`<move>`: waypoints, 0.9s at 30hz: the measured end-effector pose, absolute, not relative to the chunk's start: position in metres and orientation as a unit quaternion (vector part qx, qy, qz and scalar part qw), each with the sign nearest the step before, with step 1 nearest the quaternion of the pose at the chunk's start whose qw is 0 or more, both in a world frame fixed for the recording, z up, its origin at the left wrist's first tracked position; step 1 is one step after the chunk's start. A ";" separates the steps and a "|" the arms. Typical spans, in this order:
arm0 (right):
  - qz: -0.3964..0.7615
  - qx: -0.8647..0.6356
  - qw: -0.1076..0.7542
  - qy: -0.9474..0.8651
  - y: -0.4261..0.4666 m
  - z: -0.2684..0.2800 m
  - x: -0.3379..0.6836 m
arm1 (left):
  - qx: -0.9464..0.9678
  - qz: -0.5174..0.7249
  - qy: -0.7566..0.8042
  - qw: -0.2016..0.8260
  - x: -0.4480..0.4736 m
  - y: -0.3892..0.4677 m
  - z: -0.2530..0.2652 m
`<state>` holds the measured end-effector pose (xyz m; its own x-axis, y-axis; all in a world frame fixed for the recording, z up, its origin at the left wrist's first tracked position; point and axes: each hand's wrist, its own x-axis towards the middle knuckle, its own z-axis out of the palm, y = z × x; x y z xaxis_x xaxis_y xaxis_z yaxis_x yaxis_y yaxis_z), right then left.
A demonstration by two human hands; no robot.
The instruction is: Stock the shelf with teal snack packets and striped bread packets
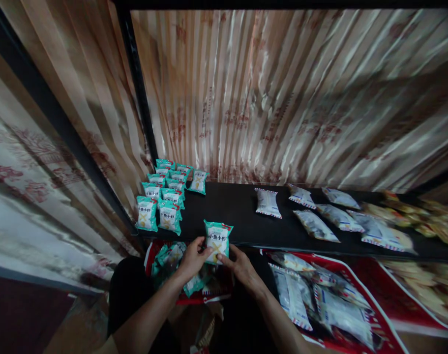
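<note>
Between my two hands, upright at the front edge of the black shelf, is a green-and-white snack bag (217,239) with its printed front facing me. My left hand (194,255) grips its left side, thumb on the front. On the right side, my right hand (240,265) pinches it the same way. Below my left hand a red box (148,260) holds several more green snack bags (168,258). On the shelf to the left, similar bags stand in two rows (169,216), with one bag (197,182) apart at the back.
White-and-blue packets (268,202) lie along the black shelf (231,209) to the right, with yellowish packets (411,214) beyond. Another red box (356,275) below holds white packets. A black frame post (137,73) rises at the left before striped curtains (231,88).
</note>
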<state>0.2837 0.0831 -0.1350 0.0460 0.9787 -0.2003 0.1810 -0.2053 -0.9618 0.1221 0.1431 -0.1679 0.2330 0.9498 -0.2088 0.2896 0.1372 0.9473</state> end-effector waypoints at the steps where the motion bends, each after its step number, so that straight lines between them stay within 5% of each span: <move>1: 0.491 -0.599 0.395 -0.494 0.087 -0.134 0.285 | 0.589 0.313 0.535 0.518 0.123 0.146 -0.169; 17: 0.363 -0.669 0.387 -0.521 0.229 -0.160 0.296 | 0.675 0.360 0.600 0.232 0.169 0.234 -0.164; 27: 0.299 -0.671 0.449 -0.508 0.306 -0.191 0.286 | 0.673 0.370 0.604 0.210 0.173 0.275 -0.193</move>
<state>0.2855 0.3061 -0.1915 0.3039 0.9512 0.0546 0.4140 -0.0803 -0.9067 0.1726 0.2750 -0.1925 -0.0044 0.9698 0.2438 0.6586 -0.1806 0.7305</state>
